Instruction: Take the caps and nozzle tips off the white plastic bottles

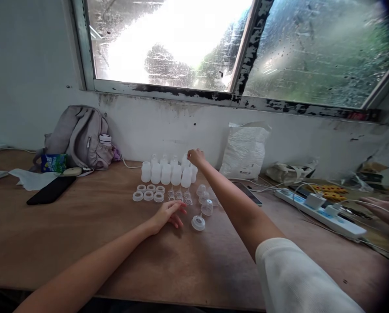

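Note:
Small translucent baby bottles [165,174] stand in rows by the wall. My right hand [196,157] reaches over the right end of them, its fingers closed at the top of a back-row bottle [185,161]. My left hand [169,214] hovers low over the table, fingers loosely apart and holding nothing. Just beyond it lie clear silicone nipples [179,196], with white screw rings [148,195] to their left. Clear domed caps [207,207] stand to the right. Nearest me is a ring with a nipple fitted in it [198,223].
On the left are a grey backpack [83,137], a black phone [51,190] and a white tissue [33,178]. A white plastic bag [246,150] leans on the wall. At right are a dark tablet [246,192], a power strip [321,213] with cables, and another person's hand [382,211].

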A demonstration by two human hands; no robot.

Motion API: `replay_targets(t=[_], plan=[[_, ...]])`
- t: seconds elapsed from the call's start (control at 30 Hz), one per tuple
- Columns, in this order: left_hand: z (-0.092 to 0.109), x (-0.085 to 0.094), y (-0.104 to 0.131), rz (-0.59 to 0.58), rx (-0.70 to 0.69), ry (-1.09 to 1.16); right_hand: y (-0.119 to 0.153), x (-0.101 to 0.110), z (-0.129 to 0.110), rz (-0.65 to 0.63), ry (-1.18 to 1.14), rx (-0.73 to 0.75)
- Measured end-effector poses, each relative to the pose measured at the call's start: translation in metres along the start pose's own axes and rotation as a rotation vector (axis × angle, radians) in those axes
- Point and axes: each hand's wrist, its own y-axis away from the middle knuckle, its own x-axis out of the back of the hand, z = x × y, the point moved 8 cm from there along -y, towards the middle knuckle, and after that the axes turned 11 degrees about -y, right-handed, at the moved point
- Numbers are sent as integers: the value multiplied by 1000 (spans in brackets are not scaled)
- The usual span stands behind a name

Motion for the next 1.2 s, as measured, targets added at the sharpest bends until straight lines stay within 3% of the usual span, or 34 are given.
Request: replay_targets(t=[0.2,0.43,0.57,0.7,0.77,0.87,0.97,1.03,1.1,1.2], plan=[[-1,0,-1,13,0,-17,6,-18,1,-81,65,50],[1,-1,0,15,-1,-41,15,-26,1,-101,53,107],[0,-1,0,12,1,-57,20,-24,1,-84,28,114],[0,-1,0,9,-9,-70,35,-7,-8,-26,-17,146],[-1,-1,0,4,-5,-79,59,6,-16,21,-42,174],[-3,-2,0,-2,-5,-114,120,17,-26,33,-127,256],[-2,-2,0,8,-33,-190,195,-3,-26,-201,-242,279],[0,-4,2,18,-60,-266,232,-15,-23,-270,-302,262],[6,-6,5,32,-101,-368,251,-18,-21,-220,-431,252],[23,-9,15,107,-236,-569,258,-19,-21,-164,-676,239]])
